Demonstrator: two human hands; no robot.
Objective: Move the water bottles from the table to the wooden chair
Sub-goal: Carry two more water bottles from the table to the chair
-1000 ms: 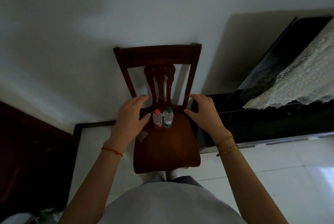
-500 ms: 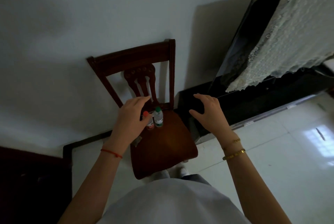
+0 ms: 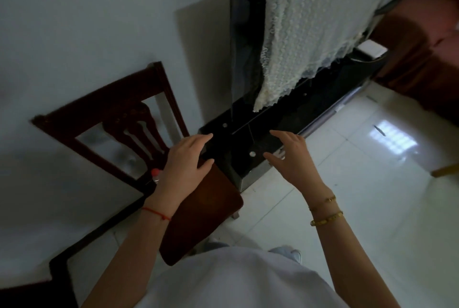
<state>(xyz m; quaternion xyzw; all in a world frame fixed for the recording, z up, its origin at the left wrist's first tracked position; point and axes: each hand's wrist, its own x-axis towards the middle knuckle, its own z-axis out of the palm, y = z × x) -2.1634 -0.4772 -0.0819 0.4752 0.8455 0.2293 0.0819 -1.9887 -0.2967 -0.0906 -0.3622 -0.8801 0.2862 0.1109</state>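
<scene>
The wooden chair (image 3: 198, 210) stands against the wall at the left, tilted in my view. A small water bottle with a red cap (image 3: 156, 174) stands at the back of its seat, mostly hidden behind my left wrist. A second bottle is hidden from view. My left hand (image 3: 185, 161) hovers over the back right of the seat, fingers apart, holding nothing. My right hand (image 3: 293, 158) is raised to the right of the chair, over the dark cabinet, fingers spread and empty.
A low black glossy cabinet (image 3: 310, 108) runs along the wall right of the chair, bearing a dark screen (image 3: 242, 41) draped with a white lace cloth (image 3: 305, 24). Reddish-brown furniture (image 3: 422, 41) sits at far right. White floor tiles (image 3: 360, 195) lie to the right.
My view has swung to the right, so the chair slid left and tilted. Both empty hands moved right, away from the bottles; the green-capped bottle is now hidden.
</scene>
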